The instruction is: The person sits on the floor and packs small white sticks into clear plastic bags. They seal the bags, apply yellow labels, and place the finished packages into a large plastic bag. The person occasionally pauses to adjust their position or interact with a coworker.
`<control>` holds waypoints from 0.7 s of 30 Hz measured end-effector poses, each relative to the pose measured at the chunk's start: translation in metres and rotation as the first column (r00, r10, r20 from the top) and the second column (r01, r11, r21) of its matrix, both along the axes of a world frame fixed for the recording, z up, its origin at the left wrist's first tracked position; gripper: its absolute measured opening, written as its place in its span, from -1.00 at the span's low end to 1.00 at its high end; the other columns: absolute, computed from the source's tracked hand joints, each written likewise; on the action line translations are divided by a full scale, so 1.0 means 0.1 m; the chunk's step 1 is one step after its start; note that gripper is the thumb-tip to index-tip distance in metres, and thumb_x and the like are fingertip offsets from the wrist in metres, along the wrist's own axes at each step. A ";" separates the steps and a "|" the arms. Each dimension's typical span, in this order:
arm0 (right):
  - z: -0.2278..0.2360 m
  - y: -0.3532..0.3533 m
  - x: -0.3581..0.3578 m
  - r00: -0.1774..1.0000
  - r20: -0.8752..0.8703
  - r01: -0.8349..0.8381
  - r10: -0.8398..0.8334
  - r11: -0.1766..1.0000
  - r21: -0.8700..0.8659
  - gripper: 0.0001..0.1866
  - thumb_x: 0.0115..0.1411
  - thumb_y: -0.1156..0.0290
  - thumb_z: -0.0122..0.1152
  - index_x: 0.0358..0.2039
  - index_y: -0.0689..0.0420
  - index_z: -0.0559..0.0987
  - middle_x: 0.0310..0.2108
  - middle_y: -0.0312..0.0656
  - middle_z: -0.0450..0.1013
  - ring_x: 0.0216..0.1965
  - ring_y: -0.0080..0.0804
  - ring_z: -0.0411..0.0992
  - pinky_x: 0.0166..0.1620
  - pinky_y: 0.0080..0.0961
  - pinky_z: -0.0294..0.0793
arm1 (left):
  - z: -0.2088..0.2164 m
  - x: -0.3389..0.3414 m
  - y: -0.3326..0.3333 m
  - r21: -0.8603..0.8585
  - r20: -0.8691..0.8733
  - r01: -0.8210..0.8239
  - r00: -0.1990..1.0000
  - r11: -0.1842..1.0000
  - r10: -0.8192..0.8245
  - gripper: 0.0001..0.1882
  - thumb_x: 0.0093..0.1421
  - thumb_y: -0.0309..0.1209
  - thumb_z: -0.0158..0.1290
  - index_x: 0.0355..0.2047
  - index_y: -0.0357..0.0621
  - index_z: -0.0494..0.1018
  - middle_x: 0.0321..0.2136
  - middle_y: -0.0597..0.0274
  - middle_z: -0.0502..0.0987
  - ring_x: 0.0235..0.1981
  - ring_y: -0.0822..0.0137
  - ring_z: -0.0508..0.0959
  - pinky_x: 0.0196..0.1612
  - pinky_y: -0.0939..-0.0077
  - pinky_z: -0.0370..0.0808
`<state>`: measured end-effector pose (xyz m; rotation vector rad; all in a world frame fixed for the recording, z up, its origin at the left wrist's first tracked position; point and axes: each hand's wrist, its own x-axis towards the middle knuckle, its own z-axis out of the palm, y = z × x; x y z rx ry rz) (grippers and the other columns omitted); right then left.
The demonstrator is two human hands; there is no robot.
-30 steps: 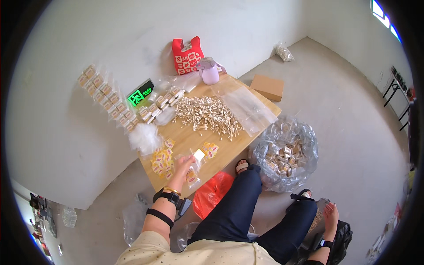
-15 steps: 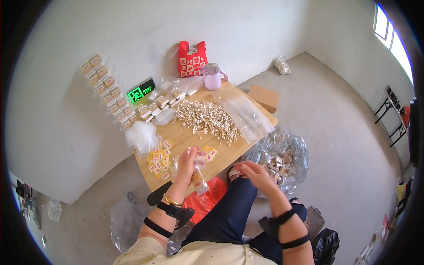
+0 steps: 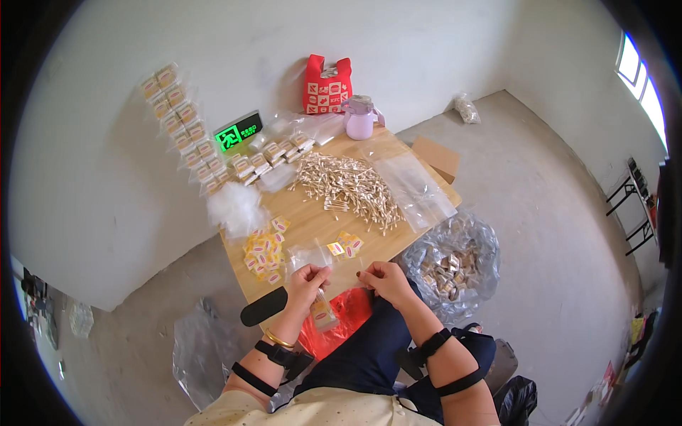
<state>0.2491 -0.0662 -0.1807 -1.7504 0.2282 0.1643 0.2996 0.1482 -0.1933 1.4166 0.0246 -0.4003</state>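
Near the table's front edge, my left hand [image 3: 310, 281] is closed on a clear plastic bag. The bag's lower part [image 3: 323, 314] hangs below my fingers, with a yellow card and what look like cotton swabs inside. My right hand [image 3: 387, 282] is level with it to the right, thumb and fingertips pinched; whatever they hold is too fine or clear to make out. Beyond my left hand lies a pile of small yellow-and-white cards [image 3: 264, 254], and a smaller group of cards [image 3: 348, 243] lies between the hands. A big heap of cotton swabs [image 3: 348, 186] covers the table's middle.
Packed swab bags [image 3: 186, 128] are stacked along the wall beside a green exit sign [image 3: 238, 133]. A lilac jug [image 3: 360, 121] and red bag [image 3: 327, 86] stand at the table's [image 3: 284, 202] back. A large plastic sack [image 3: 455, 266] of packets sits to the right; a cardboard box [image 3: 435, 157] lies behind.
My right hand has moved left and up toward my left hand, its fingers now pinched. My left hand still holds the bag. The whole view has shifted slightly.
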 end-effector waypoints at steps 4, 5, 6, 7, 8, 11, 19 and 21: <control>-0.13 0.25 0.17 1.000 0.003 -0.021 0.021 0.979 0.203 -0.80 0.21 0.37 0.18 -0.34 0.28 0.58 -0.52 -0.32 0.47 -0.52 -0.64 0.37 -0.41 -0.68 0.38 | 0.02 0.08 0.26 0.019 0.014 -0.080 0.997 0.997 0.080 -0.79 0.19 -0.32 0.14 -0.43 -0.22 0.51 -0.61 0.34 0.49 -0.60 0.58 0.43 -0.47 0.70 0.38; -0.19 0.31 0.24 1.000 0.017 -0.020 0.016 0.969 0.246 -0.79 0.22 0.38 0.17 -0.31 0.29 0.59 -0.51 -0.32 0.47 -0.52 -0.63 0.37 -0.39 -0.68 0.38 | 0.01 0.12 0.34 0.026 0.024 -0.104 0.994 0.994 0.103 -0.79 0.20 -0.32 0.14 -0.43 -0.23 0.51 -0.62 0.34 0.49 -0.60 0.58 0.44 -0.47 0.70 0.38; -0.25 0.37 0.33 0.999 0.025 -0.046 0.041 0.970 0.238 -0.80 0.21 0.40 0.16 -0.30 0.30 0.59 -0.52 -0.30 0.48 -0.51 -0.63 0.39 -0.39 -0.69 0.38 | -0.05 0.18 0.43 0.064 0.064 -0.122 0.991 0.990 0.118 -0.78 0.23 -0.30 0.09 -0.39 -0.23 0.51 -0.58 0.33 0.50 -0.59 0.58 0.44 -0.46 0.70 0.38; -0.30 0.44 0.40 0.997 0.027 -0.071 0.066 0.970 0.234 -0.80 0.20 0.42 0.15 -0.30 0.32 0.59 -0.53 -0.28 0.49 -0.51 -0.62 0.40 -0.40 -0.69 0.39 | -0.07 0.20 0.51 0.075 0.084 -0.155 0.985 0.985 0.148 -0.77 0.24 -0.29 0.08 -0.38 -0.23 0.51 -0.56 0.32 0.51 -0.58 0.58 0.44 -0.46 0.70 0.38; -0.35 0.52 0.47 0.995 0.030 -0.097 0.092 0.968 0.230 -0.81 0.20 0.44 0.14 -0.30 0.33 0.59 -0.53 -0.26 0.50 -0.51 -0.61 0.42 -0.40 -0.69 0.39 | -0.08 0.23 0.59 0.085 0.104 -0.188 0.978 0.979 0.179 -0.76 0.25 -0.28 0.07 -0.36 -0.23 0.51 -0.55 0.32 0.51 -0.58 0.58 0.45 -0.47 0.70 0.38; -0.53 0.73 0.69 0.994 0.006 -0.108 0.108 0.986 0.129 -0.77 0.19 0.38 0.15 -0.26 0.29 0.60 -0.52 -0.17 0.52 -0.50 -0.52 0.44 -0.38 -0.60 0.42 | -0.14 0.27 0.80 0.086 0.136 -0.337 0.936 0.937 0.324 -0.73 0.28 -0.22 0.02 -0.30 -0.21 0.50 -0.53 0.35 0.50 -0.57 0.59 0.42 -0.47 0.70 0.34; -0.51 0.81 0.73 0.986 0.047 -0.144 0.159 0.961 -0.236 -0.63 0.13 0.19 0.25 -0.19 0.22 0.53 -0.39 -0.09 0.49 -0.34 -0.35 0.46 -0.24 -0.42 0.44 | -0.15 0.29 0.99 -0.069 -0.064 -0.647 0.762 0.759 0.644 -0.75 0.28 -0.22 0.00 -0.40 -0.12 0.46 -0.64 0.43 0.34 -0.59 0.57 0.34 -0.48 0.67 0.29; -0.14 0.97 0.58 0.911 -0.057 -0.394 0.408 0.902 0.176 -0.66 0.11 0.21 0.26 -0.24 0.23 0.55 -0.42 -0.10 0.50 -0.38 -0.31 0.46 -0.26 -0.43 0.45 | -0.23 0.28 1.03 -0.112 -0.123 -0.715 0.700 0.691 0.704 -0.79 0.25 -0.26 0.02 -0.44 -0.11 0.45 -0.65 0.43 0.32 -0.60 0.54 0.33 -0.49 0.65 0.28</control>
